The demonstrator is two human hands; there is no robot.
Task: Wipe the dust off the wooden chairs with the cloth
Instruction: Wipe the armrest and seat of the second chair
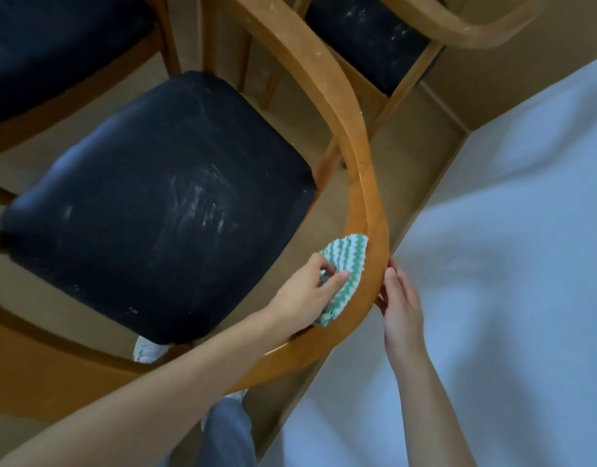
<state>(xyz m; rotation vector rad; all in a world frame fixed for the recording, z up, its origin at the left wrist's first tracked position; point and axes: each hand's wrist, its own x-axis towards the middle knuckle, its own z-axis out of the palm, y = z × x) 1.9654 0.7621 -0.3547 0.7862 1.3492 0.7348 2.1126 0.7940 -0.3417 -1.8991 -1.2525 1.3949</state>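
Left hand (pixel 304 293): you're pinching the striped cloth (pixel 349 264), pressing it on the back rail (pixel 366 197) of the chair (pixel 162 203).
Right hand (pixel 400 298): fingers straight, you're bracing the rail's outer side.
Crowding in: two more chairs (pixel 368 38) behind, wall (pixel 509 230) at right.

Chair (pixel 364 183) — glossy wood (seat (pixel 155 203) matt)
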